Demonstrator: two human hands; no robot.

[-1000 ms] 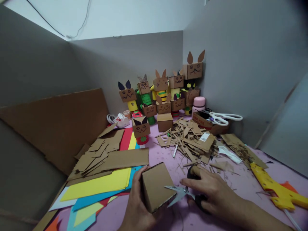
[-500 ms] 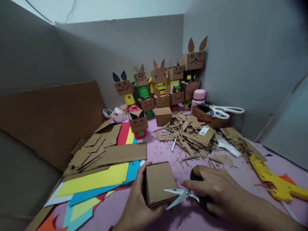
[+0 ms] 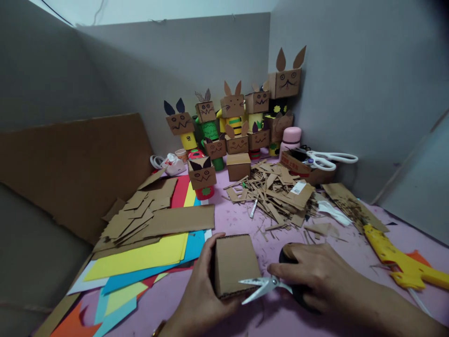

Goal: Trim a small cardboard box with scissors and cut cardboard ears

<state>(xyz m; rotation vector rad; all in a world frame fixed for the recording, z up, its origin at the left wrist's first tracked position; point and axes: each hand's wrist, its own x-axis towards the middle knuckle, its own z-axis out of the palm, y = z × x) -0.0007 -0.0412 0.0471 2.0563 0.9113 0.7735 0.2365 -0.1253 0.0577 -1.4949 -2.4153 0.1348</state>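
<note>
The left grip [image 3: 205, 292] holds a cardboard box [image 3: 235, 261] from its left side. The right grip [image 3: 317, 274] holds black-handled scissors [image 3: 274, 282], blades parted near the box's right corner. Beyond the right grip, cardboard scraps [image 3: 275, 194] litter the bench [image 3: 226, 222]; farther right lies a yellow glue gun [image 3: 398, 263].

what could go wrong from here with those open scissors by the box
The open blades of the scissors in the right hand could slip and nick the left hand, which grips the box. They might also gouge the box's side. The right forearm could bump the nearby yellow glue gun.
</note>
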